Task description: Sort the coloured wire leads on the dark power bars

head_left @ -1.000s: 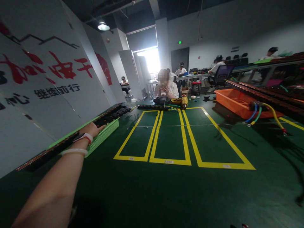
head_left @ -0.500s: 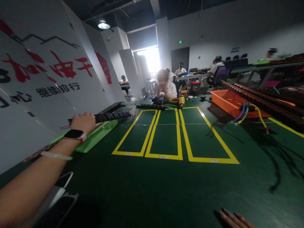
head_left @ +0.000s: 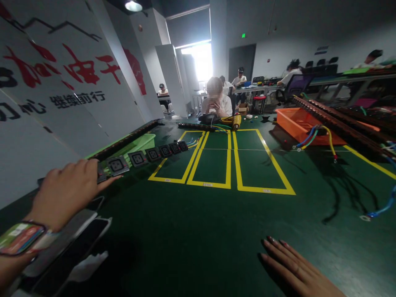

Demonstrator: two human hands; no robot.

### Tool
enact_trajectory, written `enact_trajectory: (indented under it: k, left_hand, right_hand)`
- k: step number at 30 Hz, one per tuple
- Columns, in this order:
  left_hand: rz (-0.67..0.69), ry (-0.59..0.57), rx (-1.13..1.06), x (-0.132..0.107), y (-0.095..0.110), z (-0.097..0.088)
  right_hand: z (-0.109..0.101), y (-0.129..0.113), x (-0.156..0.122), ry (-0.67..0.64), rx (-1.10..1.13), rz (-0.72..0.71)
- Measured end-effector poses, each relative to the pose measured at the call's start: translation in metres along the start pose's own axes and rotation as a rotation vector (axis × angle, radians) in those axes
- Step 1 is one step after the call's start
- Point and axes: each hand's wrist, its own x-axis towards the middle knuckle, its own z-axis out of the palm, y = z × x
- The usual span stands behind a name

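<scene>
My left hand [head_left: 69, 185] is wrapped round the near end of a long row of black sockets [head_left: 137, 158], joined in a strip with coloured wires [head_left: 194, 143] at its far end. The socket strip is raised at a slant in front of a green basket [head_left: 144, 142], across which a dark bar [head_left: 130, 138] lies. My right hand [head_left: 292, 264] lies low over the green table [head_left: 185, 231], palm down, fingers stretched out and holding nothing.
Yellow tape frames [head_left: 208, 185] mark the table's middle. An orange basket [head_left: 291, 128] stands at the right under long brown strips [head_left: 334, 123] with hanging wires. A yellow power tool [head_left: 236, 122] lies at the far edge, where a person sits [head_left: 221, 105]. Phones [head_left: 74, 247] lie at the near left.
My left hand has drawn the socket strip nearer and away from the green basket. My right hand has come further into view over the table.
</scene>
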Motion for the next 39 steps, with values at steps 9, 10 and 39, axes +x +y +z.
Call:
enact_trajectory:
  k: [9,10,39]
  left_hand:
    - [0.207,-0.03,-0.299,-0.054,0.038,-0.004]
    - [0.213,-0.034,-0.34,-0.057,0.041,0.0]
    - [0.307,-0.14,-0.819,-0.075,0.105,0.066]
  right_hand:
    - [-0.008,-0.012,-0.006,-0.113,-0.05,0.011]
    - [-0.009,-0.01,-0.005,-0.102,-0.042,0.01]
    - [-0.042,0.09,0.098,0.086,-0.577,0.068]
